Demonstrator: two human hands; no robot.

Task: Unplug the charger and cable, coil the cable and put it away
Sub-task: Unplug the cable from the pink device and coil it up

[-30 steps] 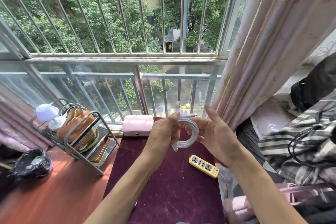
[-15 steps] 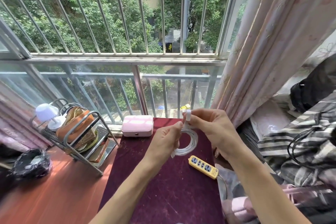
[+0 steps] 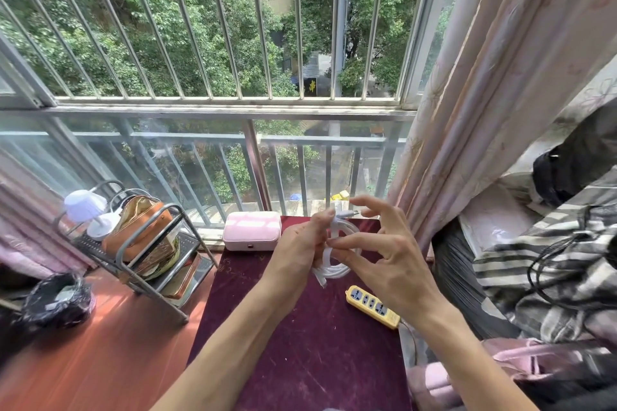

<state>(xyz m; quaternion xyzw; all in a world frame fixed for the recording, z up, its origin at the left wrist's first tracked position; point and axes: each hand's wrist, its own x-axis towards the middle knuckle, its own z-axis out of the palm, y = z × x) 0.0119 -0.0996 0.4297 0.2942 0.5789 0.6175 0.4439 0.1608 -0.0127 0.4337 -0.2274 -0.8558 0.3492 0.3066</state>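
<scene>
A white cable [image 3: 337,269] is wound into a small coil and held above the maroon table [image 3: 300,360]. My left hand [image 3: 297,250] pinches the coil at its top, where a plug end [image 3: 347,213] sticks out to the right. My right hand [image 3: 384,253] is at the coil's right side, thumb and forefinger touching the loops, the other fingers spread. A short loose cable end hangs below the coil. The yellow power strip [image 3: 372,306] lies on the table to the right, with nothing plugged into it. No charger is visible.
A pink box [image 3: 252,230] sits at the table's far edge by the window bars. A metal rack [image 3: 150,253] with bags and a small white lamp [image 3: 86,210] stands left on the orange floor. Pink curtain [image 3: 484,93] and striped bedding [image 3: 551,270] lie on the right.
My right hand came down from lifting the plug end above the coil and now touches the loops at the side. The plug end now points right from my left fingers.
</scene>
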